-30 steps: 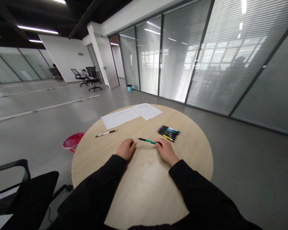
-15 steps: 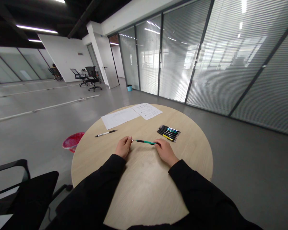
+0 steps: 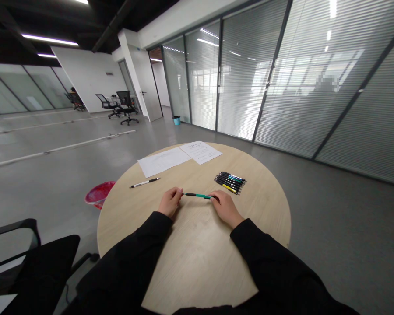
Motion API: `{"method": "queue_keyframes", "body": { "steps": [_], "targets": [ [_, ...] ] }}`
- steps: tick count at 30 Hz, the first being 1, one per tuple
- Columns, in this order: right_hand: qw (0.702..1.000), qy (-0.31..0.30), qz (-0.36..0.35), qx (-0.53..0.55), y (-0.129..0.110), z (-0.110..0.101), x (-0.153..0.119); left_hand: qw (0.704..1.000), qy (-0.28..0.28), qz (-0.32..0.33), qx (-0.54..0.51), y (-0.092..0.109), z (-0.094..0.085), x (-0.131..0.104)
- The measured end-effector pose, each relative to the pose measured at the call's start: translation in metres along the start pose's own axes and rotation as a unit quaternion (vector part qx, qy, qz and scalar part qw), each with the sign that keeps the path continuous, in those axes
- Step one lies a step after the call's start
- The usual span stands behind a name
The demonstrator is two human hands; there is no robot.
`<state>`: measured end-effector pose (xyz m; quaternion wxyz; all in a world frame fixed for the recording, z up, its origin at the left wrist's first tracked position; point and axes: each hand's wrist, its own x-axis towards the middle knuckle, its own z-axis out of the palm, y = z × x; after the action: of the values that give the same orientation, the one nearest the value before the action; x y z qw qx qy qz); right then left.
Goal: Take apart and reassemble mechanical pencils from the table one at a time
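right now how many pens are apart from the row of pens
2: the green pen, between the left hand and right hand; the white pen, on the table farther left. Any beneath the hands would be hidden.

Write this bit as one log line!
right hand: holding green-black pen; left hand: pinched at its tip; on table: white-black pen, pen row

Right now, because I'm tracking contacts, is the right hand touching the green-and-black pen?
Touching: the head view shows the right hand gripping one end of the green-and-black pen.
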<state>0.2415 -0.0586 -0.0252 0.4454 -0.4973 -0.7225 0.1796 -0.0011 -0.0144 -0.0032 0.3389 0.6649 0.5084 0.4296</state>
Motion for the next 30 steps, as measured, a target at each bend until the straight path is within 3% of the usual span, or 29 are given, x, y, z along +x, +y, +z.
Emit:
{"method": "queue_keyframes", "body": {
  "steps": [30],
  "targets": [
    [1.0,-0.001,-0.006,-0.004,-0.0052,-0.0004,-0.0008,0.998,-0.006,-0.025,-0.054,0.0002,0.0034,-0.0003]
  ]
}}
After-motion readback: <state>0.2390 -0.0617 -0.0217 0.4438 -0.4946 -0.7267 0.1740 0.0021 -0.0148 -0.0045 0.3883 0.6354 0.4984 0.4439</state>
